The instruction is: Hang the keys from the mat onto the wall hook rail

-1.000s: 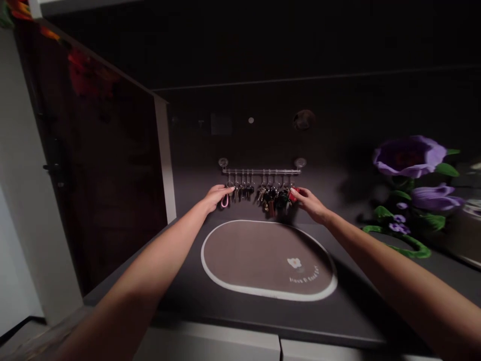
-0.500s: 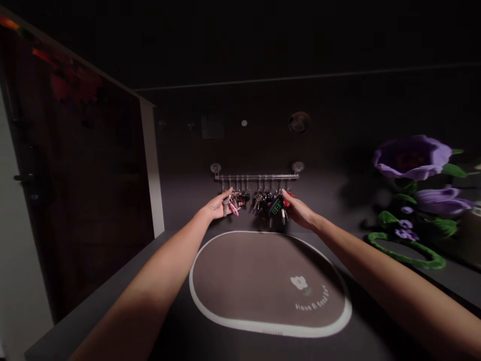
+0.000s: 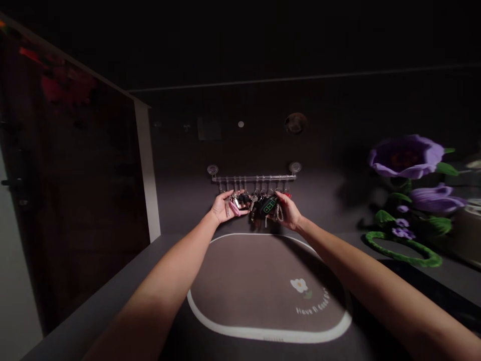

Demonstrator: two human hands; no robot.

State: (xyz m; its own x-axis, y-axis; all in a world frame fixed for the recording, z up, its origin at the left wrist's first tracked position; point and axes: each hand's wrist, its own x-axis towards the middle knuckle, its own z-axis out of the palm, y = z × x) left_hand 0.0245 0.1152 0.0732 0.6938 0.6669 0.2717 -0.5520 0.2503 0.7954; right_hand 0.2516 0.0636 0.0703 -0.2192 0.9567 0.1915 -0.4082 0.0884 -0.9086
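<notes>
On my feed, both hands are up at a clear rail (image 3: pixel 255 177) near the middle of the frame, its key bunches hanging just below it and above an oval mat (image 3: pixel 255 286) on the worktop (image 3: pixel 135 281). The left hand (image 3: pixel 221 208) is cupped, thumb above and fingers reaching under a bunch with a pink loop (image 3: pixel 234 207); its thumb and fingertips stand apart, and I can't tell whether that grip bears down on anything. The right hand (image 3: pixel 290 213) is curled beside a dark fob (image 3: pixel 268 206) with green-outlined buttons, a bit of red (image 3: pixel 287 195) showing behind the thumb; the bunch hides most of its fingers, so I can't tell how firmly that grip is clamped.

I judge each bunch light but loose: stiff metal keys (image 3: pixel 253 201) that swing and tangle, and a smooth fob that could slip. I'd take hold at the rings, close under the rail, and cup the dangling ends. I wouldn't tug, since the rail's round mounts (image 3: pixel 295 167) may be its weak point.
</notes>
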